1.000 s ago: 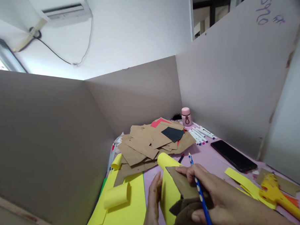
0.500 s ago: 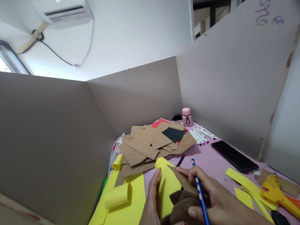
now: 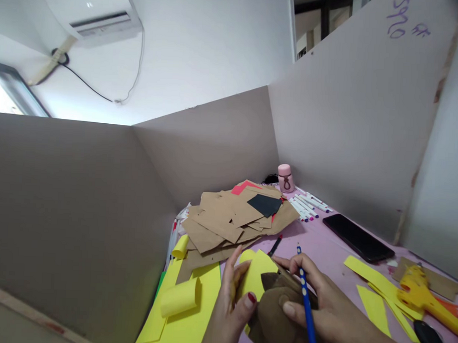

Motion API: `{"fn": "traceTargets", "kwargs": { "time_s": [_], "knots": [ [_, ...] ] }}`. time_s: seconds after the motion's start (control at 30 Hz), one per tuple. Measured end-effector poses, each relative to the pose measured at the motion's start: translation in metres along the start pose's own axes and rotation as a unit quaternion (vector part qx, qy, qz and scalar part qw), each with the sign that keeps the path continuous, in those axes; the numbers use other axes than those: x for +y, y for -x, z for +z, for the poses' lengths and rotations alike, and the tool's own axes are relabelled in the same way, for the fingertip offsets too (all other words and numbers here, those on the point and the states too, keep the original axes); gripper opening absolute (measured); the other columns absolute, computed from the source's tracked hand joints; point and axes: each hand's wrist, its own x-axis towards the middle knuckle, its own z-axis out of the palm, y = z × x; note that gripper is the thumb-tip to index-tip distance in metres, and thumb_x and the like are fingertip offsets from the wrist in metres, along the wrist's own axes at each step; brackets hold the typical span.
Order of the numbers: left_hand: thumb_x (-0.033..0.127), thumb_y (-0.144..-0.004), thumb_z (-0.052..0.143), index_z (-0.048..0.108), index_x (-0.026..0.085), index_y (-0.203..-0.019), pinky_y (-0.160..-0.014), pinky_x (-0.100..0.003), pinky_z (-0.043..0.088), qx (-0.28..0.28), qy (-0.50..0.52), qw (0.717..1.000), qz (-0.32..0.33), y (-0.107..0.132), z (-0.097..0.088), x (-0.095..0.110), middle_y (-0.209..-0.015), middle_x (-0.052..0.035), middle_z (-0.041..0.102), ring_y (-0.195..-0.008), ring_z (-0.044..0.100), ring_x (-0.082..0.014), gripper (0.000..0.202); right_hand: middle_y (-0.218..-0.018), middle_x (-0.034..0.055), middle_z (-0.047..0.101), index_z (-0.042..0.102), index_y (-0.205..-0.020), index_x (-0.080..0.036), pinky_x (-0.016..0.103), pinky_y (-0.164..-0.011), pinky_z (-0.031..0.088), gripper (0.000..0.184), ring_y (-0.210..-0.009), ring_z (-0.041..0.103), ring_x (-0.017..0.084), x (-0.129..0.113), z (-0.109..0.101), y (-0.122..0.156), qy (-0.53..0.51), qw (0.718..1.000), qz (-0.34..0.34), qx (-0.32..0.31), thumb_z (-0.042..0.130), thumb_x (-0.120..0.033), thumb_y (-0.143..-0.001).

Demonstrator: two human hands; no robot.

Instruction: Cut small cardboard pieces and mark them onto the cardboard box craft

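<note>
At the near side of the table, my left hand (image 3: 230,308) curves around a bent sheet of yellow paper (image 3: 260,269), its thumb in front. My right hand (image 3: 318,297) grips a dark brown paper cutout (image 3: 279,310) with rounded and pointed edges, thumb pressed on its face. A blue pencil with pale dots (image 3: 307,306) is tucked between the fingers of the same hand, its tip pointing up. The cutout overlaps the front of the yellow sheet. The lower ends of both papers are partly hidden by the hands and frame edge.
Brown cardboard sheets (image 3: 215,216) are piled at the back. Yellow paper (image 3: 203,312) with a rolled piece (image 3: 180,298) lies left. To the right are markers (image 3: 303,209), a phone (image 3: 357,238), yellow strips (image 3: 376,281) and a yellow glue gun (image 3: 421,296). Grey partitions (image 3: 215,135) enclose the table.
My left hand has shifted its grip, its thumb rising onto the front of the yellow paper. The yellow sheet and brown cutout have turned, and the sheet's upper edge sits lower.
</note>
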Motion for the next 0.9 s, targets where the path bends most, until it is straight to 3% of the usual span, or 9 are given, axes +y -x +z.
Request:
{"fn": "traceTargets", "kwargs": {
  "time_s": [0.1,0.23,0.3,0.47,0.53,0.67,0.73,0.83,0.9],
  "knots": [
    [0.055,-0.067,0.073,0.035,0.024,-0.142,-0.107,-0.049,0.031,-0.005,0.043,0.999,-0.018,-0.006,-0.005,-0.004,-0.123,-0.0154,0.061,-0.13,0.044,-0.0378,0.09,-0.103,0.0011,0.062,0.039,-0.09,-0.027,0.033,-0.075,0.047,0.036,-0.084,0.057,0.021,0.005,-0.001,0.0,-0.009,1.0,-0.009,0.008,0.07,-0.032,-0.074],
    [0.057,-0.06,0.077,0.027,0.023,-0.144,-0.099,-0.049,0.039,-0.031,0.067,0.997,-0.039,-0.018,-0.021,-0.014,-0.122,-0.019,0.061,-0.121,0.051,-0.0384,0.103,-0.076,-0.0071,0.049,0.038,-0.088,-0.027,0.026,-0.06,0.04,0.036,-0.069,0.052,0.016,0.011,-0.002,-0.001,-0.039,0.999,0.01,0.022,0.07,-0.039,-0.074],
    [0.058,-0.056,0.079,0.029,0.024,-0.144,-0.097,-0.05,0.041,-0.036,0.049,0.997,-0.037,-0.022,-0.026,-0.017,-0.127,-0.0209,0.059,-0.118,0.054,-0.0388,0.107,-0.072,-0.0088,0.042,0.038,-0.087,-0.027,0.025,-0.058,0.038,0.036,-0.064,0.049,0.014,0.011,-0.002,-0.002,-0.043,0.998,0.014,0.037,0.07,-0.04,-0.074],
    [0.058,-0.058,0.078,0.043,0.027,-0.137,-0.099,-0.045,0.041,0.012,0.087,0.996,0.035,-0.019,-0.017,-0.019,-0.134,-0.0176,0.057,-0.119,0.055,-0.035,0.091,-0.067,-0.0089,0.044,0.037,-0.083,-0.028,0.024,-0.056,0.038,0.045,-0.06,0.047,0.014,0.008,-0.003,-0.005,-0.084,0.994,0.037,0.055,0.073,-0.052,-0.07],
    [0.054,-0.058,0.08,0.047,0.032,-0.134,-0.093,-0.041,0.046,0.033,0.131,0.99,0.037,-0.017,-0.012,-0.023,-0.132,-0.0142,0.06,-0.117,0.058,-0.0329,0.086,-0.066,-0.009,0.045,0.038,-0.084,-0.027,0.023,-0.054,0.038,0.047,-0.058,0.046,0.013,0.009,-0.002,-0.006,-0.098,0.992,0.036,0.065,0.072,-0.056,-0.069],
    [0.04,-0.061,0.081,0.05,0.037,-0.132,-0.088,-0.036,0.051,0.02,0.214,0.977,0.005,-0.016,-0.009,-0.031,-0.13,-0.0094,0.063,-0.109,0.064,-0.0291,0.077,-0.067,-0.0095,0.044,0.037,-0.085,-0.027,0.022,-0.055,0.036,0.048,-0.058,0.043,0.012,0.018,0.002,-0.009,-0.123,0.989,0.018,0.081,0.067,-0.061,-0.072],
    [0.038,-0.062,0.079,0.042,0.038,-0.138,-0.09,-0.037,0.051,0.02,0.226,0.974,-0.008,-0.018,-0.007,-0.032,-0.131,-0.0084,0.063,-0.107,0.065,-0.0291,0.085,-0.066,-0.0103,0.042,0.036,-0.086,-0.027,0.021,-0.055,0.035,0.047,-0.058,0.041,0.011,0.022,0.003,-0.01,-0.133,0.987,0.011,0.087,0.066,-0.061,-0.074],
    [0.037,-0.062,0.08,0.009,0.034,-0.15,-0.094,-0.04,0.05,0.032,0.236,0.971,-0.027,-0.019,-0.003,-0.032,-0.128,-0.0084,0.066,-0.117,0.06,-0.031,0.113,-0.066,-0.0109,0.041,0.036,-0.086,-0.027,0.02,-0.055,0.034,0.043,-0.058,0.04,0.01,0.025,0.004,-0.011,-0.144,0.985,0.004,0.099,0.07,-0.052,-0.075],
    [0.037,-0.062,0.08,-0.003,0.032,-0.15,-0.096,-0.04,0.049,0.041,0.252,0.966,-0.042,-0.021,0.0,-0.034,-0.127,-0.0075,0.067,-0.126,0.053,-0.0312,0.121,-0.067,-0.011,0.042,0.036,-0.086,-0.027,0.021,-0.055,0.034,0.043,-0.058,0.041,0.01,0.024,0.003,-0.011,-0.15,0.983,0.0,0.104,0.072,-0.048,-0.074]
  ]
}}
